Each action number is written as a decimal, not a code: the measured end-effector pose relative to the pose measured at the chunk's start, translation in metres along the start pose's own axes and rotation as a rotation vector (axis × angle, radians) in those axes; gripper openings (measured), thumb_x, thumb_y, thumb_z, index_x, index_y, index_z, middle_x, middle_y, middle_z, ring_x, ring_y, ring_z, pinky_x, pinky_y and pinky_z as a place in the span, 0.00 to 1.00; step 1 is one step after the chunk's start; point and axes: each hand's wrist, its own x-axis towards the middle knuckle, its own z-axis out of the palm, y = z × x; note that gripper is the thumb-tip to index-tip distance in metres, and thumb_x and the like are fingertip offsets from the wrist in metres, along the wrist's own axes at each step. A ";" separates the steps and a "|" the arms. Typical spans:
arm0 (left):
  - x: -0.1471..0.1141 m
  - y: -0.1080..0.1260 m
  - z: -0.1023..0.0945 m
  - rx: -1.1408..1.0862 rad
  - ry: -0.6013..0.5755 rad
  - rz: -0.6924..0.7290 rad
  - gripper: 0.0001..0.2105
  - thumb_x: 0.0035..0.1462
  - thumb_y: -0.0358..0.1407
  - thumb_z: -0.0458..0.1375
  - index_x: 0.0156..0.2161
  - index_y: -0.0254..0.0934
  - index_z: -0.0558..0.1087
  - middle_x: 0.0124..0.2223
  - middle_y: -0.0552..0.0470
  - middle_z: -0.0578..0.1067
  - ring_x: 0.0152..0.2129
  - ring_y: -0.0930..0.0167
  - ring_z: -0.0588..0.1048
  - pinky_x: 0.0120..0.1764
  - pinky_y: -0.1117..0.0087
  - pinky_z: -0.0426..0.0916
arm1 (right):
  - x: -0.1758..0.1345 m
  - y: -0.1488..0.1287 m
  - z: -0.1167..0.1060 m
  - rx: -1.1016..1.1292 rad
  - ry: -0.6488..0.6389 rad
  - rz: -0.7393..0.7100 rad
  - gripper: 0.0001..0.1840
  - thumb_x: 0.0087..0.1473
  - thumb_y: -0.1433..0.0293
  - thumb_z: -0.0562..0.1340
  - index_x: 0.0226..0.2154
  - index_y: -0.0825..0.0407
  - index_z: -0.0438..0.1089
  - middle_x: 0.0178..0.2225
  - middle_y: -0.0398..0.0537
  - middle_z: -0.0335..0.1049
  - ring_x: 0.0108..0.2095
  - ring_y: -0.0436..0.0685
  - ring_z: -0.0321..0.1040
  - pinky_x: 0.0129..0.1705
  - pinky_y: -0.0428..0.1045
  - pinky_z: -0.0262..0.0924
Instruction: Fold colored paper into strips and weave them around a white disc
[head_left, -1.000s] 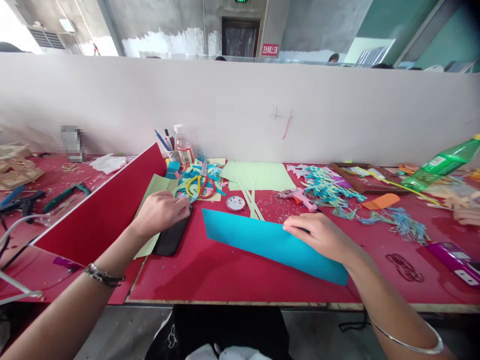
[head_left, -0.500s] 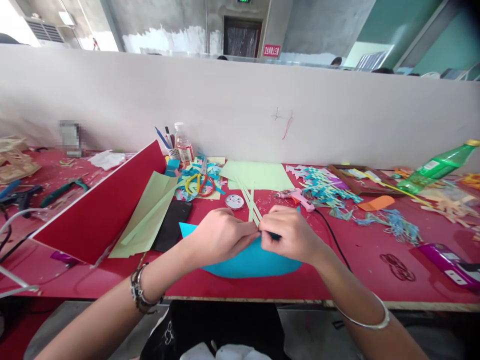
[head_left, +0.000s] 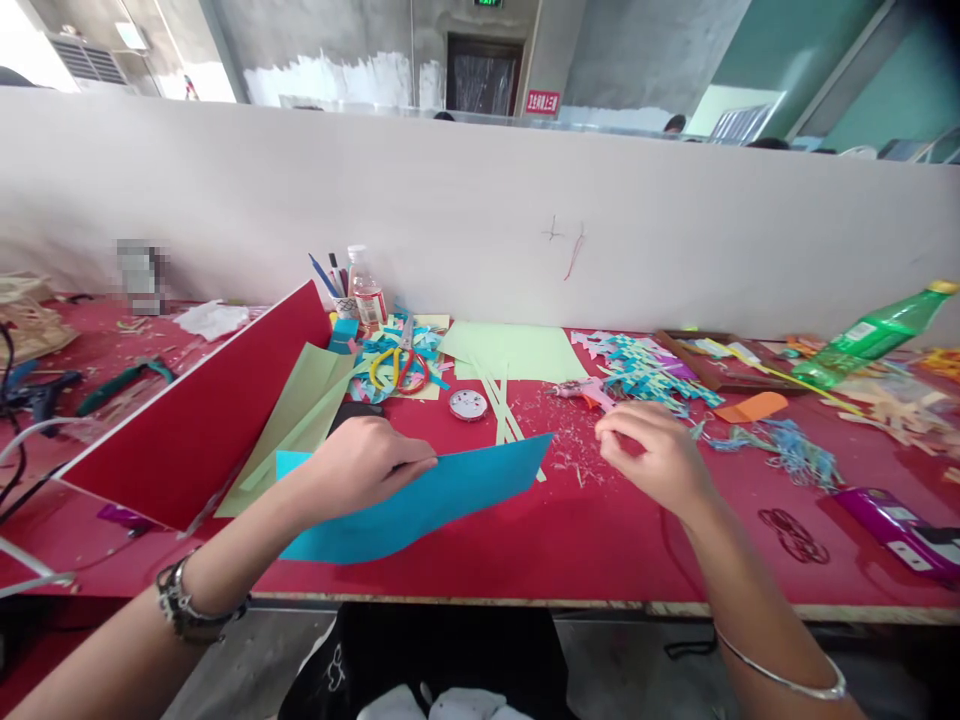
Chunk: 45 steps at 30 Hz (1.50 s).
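A sheet of blue paper (head_left: 450,497) hangs from my left hand (head_left: 367,460), whose thumb and fingers pinch its upper edge. The sheet bends a little and spreads to the right, above the table front. Off to the right, apart from the paper, my right hand (head_left: 656,455) is closed with curled fingers, thumb and index together. Whatever may be between those fingertips is too small to make out. Behind the sheet lie pale green paper strips (head_left: 504,410), and a pink glue gun (head_left: 589,390) rests just beyond my right hand.
Yellow-handled scissors (head_left: 397,368) lie on paper scraps near a pen cup (head_left: 345,310) and a clear bottle (head_left: 367,295). A red board (head_left: 202,410) leans at left with green paper (head_left: 300,430) against it. At right are a tilted green bottle (head_left: 874,335) and a purple device (head_left: 896,530).
My hands were together at the blue paper's upper edge. Now my right hand has let go and moved right, while my left hand has carried the sheet left.
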 end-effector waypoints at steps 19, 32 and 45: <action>0.010 0.001 0.014 0.426 0.243 0.130 0.11 0.52 0.28 0.45 0.20 0.36 0.61 0.14 0.57 0.64 0.13 0.76 0.61 0.24 0.71 0.54 | 0.019 -0.057 0.022 0.358 -0.404 0.067 0.15 0.57 0.66 0.47 0.25 0.52 0.63 0.22 0.43 0.63 0.23 0.48 0.59 0.27 0.43 0.49; -0.036 -0.056 0.033 -0.685 0.193 -0.609 0.18 0.52 0.45 0.45 0.41 0.36 0.67 0.34 0.49 0.74 0.28 0.70 0.71 0.33 0.70 0.63 | -0.007 -0.026 0.006 0.442 -0.132 0.335 0.11 0.54 0.65 0.50 0.24 0.52 0.60 0.20 0.41 0.59 0.21 0.48 0.55 0.24 0.43 0.49; 0.011 0.006 0.053 -1.113 0.361 -0.639 0.17 0.49 0.45 0.53 0.19 0.33 0.68 0.17 0.55 0.69 0.17 0.76 0.66 0.24 0.76 0.62 | -0.011 -0.048 0.061 0.511 0.027 0.507 0.15 0.50 0.64 0.54 0.41 0.51 0.56 0.35 0.48 0.61 0.36 0.55 0.61 0.39 0.50 0.57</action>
